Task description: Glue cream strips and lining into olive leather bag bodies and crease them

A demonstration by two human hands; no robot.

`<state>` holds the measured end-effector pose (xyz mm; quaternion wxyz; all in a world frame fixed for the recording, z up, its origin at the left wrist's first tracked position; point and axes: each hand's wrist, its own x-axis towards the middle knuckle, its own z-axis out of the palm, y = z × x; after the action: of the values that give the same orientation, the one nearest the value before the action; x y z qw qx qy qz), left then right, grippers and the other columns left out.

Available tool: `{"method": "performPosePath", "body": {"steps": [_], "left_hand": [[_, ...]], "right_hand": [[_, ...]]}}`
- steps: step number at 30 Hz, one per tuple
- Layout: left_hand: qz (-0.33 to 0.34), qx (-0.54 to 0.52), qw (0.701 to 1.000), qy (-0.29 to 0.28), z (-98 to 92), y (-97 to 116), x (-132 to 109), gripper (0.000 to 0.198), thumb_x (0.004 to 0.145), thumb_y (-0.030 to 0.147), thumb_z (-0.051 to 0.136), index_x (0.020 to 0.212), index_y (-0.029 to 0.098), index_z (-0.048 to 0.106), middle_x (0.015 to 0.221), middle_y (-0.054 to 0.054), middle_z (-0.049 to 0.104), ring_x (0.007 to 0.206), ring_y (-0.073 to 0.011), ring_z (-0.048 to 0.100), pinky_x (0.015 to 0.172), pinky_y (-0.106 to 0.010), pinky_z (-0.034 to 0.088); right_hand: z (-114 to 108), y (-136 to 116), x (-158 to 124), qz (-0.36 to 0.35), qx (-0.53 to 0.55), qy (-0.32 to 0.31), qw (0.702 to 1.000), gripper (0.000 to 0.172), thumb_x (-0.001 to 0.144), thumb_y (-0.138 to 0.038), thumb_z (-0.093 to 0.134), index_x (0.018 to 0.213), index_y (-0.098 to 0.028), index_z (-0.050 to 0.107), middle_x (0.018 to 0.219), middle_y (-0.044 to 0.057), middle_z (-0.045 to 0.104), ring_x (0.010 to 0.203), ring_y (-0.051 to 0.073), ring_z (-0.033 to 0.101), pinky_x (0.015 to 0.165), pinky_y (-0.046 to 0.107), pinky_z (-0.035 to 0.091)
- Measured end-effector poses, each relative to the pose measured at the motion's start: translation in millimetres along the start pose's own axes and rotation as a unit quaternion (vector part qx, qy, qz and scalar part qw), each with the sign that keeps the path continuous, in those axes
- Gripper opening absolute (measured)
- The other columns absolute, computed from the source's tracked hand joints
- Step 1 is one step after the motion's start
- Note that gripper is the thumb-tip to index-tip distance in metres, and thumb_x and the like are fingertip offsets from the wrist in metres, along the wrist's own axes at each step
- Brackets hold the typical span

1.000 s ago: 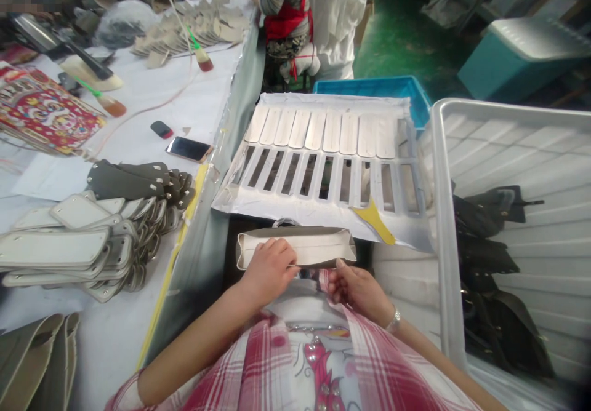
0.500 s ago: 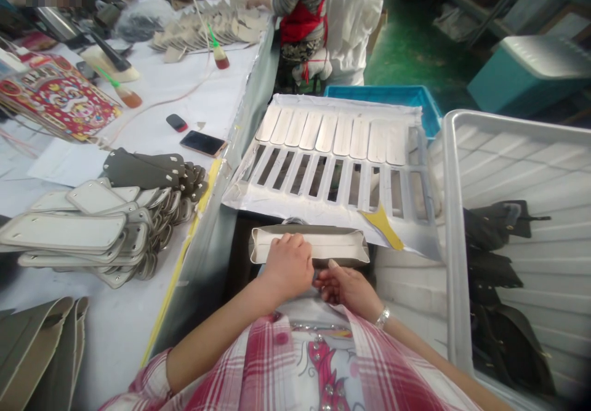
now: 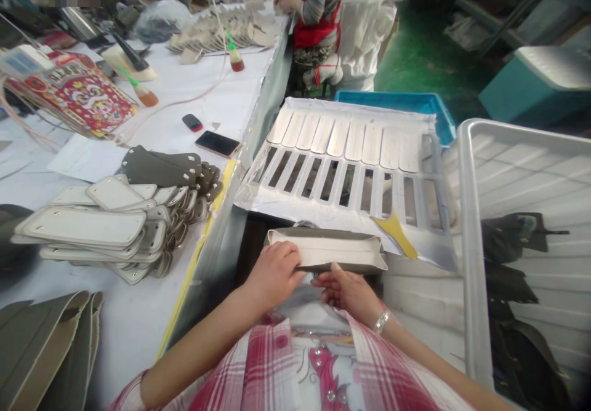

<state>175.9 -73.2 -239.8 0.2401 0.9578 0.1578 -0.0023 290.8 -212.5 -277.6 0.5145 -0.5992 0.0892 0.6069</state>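
A grey-olive bag body (image 3: 339, 251) lies in front of my torso with its long cream face upward and its edges standing around it. My left hand (image 3: 274, 272) grips the left part of its near edge, fingers over the cream face and thumb on the near side. My right hand (image 3: 348, 291) is at the middle of the near edge. Its thumb presses against the edge and its fingers curl below, partly hidden. The underside of the bag body is out of sight.
A white slotted rack (image 3: 323, 205) holding cream strips stands beyond, with a yellow scraper-shaped piece (image 3: 397, 237) on it. Stacked handle-like panels (image 3: 92, 225) and a phone (image 3: 218, 144) lie left. A white bin (image 3: 471, 245) with dark bags is right. A co-worker (image 3: 321, 23) sits beyond.
My left hand has slid from the middle of the bag body toward its left end, uncovering more cream face. My right hand stays at the near edge. The camera view has shifted slightly.
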Motion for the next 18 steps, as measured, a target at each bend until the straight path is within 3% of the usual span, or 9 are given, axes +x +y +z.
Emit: {"method": "performPosePath", "body": {"steps": [4,9,14,18], "left_hand": [[-0.013,0.052,0.998,0.023,3.0,-4,-2,0.014,0.087,0.024,0.047,0.080,0.019,0.058,0.095,-0.002,0.058,0.093,-0.0193,0.050,0.084,-0.038,0.035],[-0.033,0.111,0.992,0.046,10.2,4,5,0.012,0.083,0.021,0.047,0.081,0.016,0.057,0.092,-0.007,0.056,0.091,-0.0236,0.050,0.078,-0.041,0.036],[-0.031,0.086,0.994,0.057,7.7,1,3,0.009,0.082,0.022,0.050,0.080,0.017,0.056,0.093,-0.006,0.056,0.091,-0.0236,0.050,0.078,-0.040,0.038],[-0.076,0.033,0.988,0.129,0.9,-19,-11,0.016,0.076,0.027,0.061,0.089,0.018,0.056,0.108,-0.007,0.053,0.101,-0.0248,0.047,0.084,-0.041,0.039]], "right_hand": [[5,3,2,-0.002,0.003,-0.004,1.000,0.036,0.092,-0.034,0.040,0.073,-0.011,0.060,0.078,0.011,0.071,0.045,0.010,0.059,0.041,0.019,0.040],[15,5,5,-0.009,-0.019,-0.013,1.000,0.039,0.092,-0.036,0.039,0.073,-0.011,0.062,0.076,0.011,0.070,0.047,0.010,0.059,0.043,0.020,0.043],[30,3,5,-0.003,-0.049,-0.037,0.998,0.044,0.094,-0.034,0.034,0.071,-0.009,0.062,0.074,0.012,0.069,0.046,0.010,0.059,0.042,0.019,0.041],[41,3,6,0.001,-0.058,-0.033,0.998,0.042,0.094,-0.034,0.035,0.071,-0.010,0.061,0.076,0.012,0.070,0.047,0.010,0.060,0.042,0.019,0.041]]}}
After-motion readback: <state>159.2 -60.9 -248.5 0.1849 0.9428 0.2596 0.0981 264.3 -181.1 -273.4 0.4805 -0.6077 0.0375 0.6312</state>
